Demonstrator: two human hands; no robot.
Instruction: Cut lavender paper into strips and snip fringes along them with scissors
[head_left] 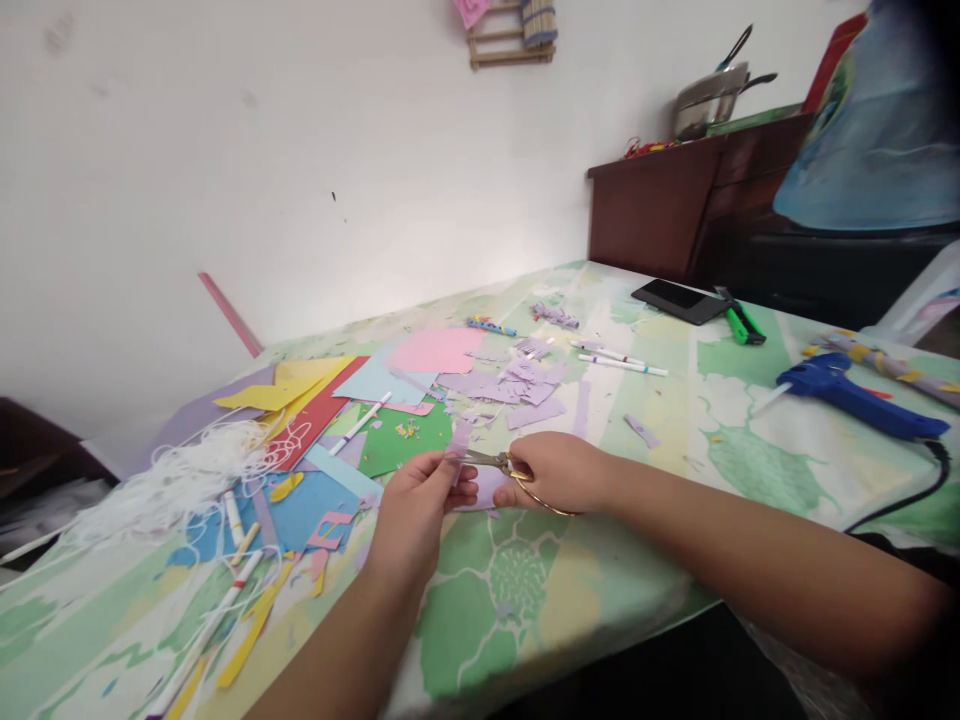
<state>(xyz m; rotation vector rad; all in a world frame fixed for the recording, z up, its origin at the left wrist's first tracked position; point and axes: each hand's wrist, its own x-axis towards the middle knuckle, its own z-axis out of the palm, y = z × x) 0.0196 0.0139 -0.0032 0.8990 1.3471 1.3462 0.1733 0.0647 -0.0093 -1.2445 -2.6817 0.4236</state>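
My right hand (551,470) is closed around the gold handles of a pair of scissors (491,460), whose blades point left. Pinched in the fingers of my left hand (420,505) is a small purple paper strip (460,440). The blades reach the strip beside my left fingertips; whether they are parted is too small to tell. Under and beyond the hands lie purple paper scraps (525,385) and a green sheet (397,440). A pink paper piece (435,350) rests farther back.
At left, white string (180,490) lies tangled near yellow paper (300,385) and blue paper (300,515). White markers (622,365) lie beyond my right hand. Farther right are a blue glue gun (862,395) with a cord, a green cutter (744,323) and a black phone (679,300).
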